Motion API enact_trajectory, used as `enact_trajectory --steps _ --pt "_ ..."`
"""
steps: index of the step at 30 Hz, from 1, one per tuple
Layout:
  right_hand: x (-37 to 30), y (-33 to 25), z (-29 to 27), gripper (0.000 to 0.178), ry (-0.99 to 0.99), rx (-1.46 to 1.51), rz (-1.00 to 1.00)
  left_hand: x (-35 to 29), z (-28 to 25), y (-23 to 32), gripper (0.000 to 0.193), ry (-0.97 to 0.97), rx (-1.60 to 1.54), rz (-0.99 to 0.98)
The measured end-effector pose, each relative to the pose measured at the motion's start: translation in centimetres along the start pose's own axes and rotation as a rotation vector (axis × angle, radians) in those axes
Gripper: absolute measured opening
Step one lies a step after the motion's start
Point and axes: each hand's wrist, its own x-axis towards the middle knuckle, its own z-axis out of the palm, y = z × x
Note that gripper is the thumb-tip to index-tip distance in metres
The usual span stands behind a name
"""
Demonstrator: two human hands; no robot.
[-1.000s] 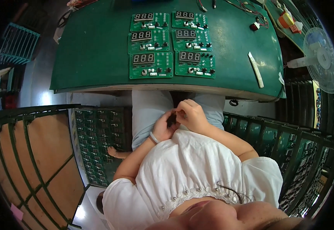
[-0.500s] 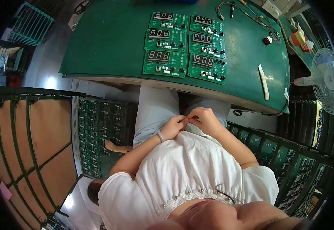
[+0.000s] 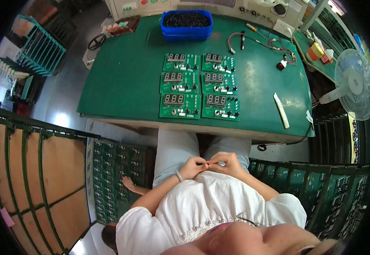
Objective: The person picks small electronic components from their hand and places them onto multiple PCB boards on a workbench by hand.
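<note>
Above my lap, in front of the white shirt, my left hand (image 3: 193, 168) and my right hand (image 3: 228, 164) meet at the fingertips. Both are closed in a pinch. Whatever lies between the fingers, if anything, is too small to make out. On the green-topped table (image 3: 121, 80) beyond my knees lie several green circuit boards (image 3: 180, 106) in two columns, each with a dark three-digit display. Neither hand touches them.
A blue bin (image 3: 186, 34) of small black parts stands at the table's back. Wires (image 3: 274, 44) and a pale strip (image 3: 281, 111) lie right, near a fan (image 3: 355, 83). Board racks (image 3: 316, 180) flank my right. Another person's hand (image 3: 128, 183) is over boards (image 3: 108, 178) at left.
The view has tilted up, so the blue bin and the equipment behind the table now show. My hands stay together at the fingertips, with the fingers slightly shifted.
</note>
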Motion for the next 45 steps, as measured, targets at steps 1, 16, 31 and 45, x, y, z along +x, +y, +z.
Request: enact_trajectory --steps 1,16,31,45 --pt "0.0 -0.4 0.1 0.013 0.004 -0.07 -0.038 0.1 -0.3 0.1 0.033 -0.019 -0.031 -0.077" --pt "1.1 -1.2 0.2 0.017 -0.085 -0.455 -0.159 0.6 -0.6 0.8 0.024 -0.056 -0.166 -0.116" --pt "0.4 -0.2 0.1 0.017 -0.027 -0.402 -0.05 0.8 0.0 0.6 0.019 0.009 0.139 -0.088" --pt "0.3 1.0 -0.5 0.009 -0.06 -0.438 -0.11 0.9 0.0 -0.4 0.02 -0.008 0.158 -0.031"
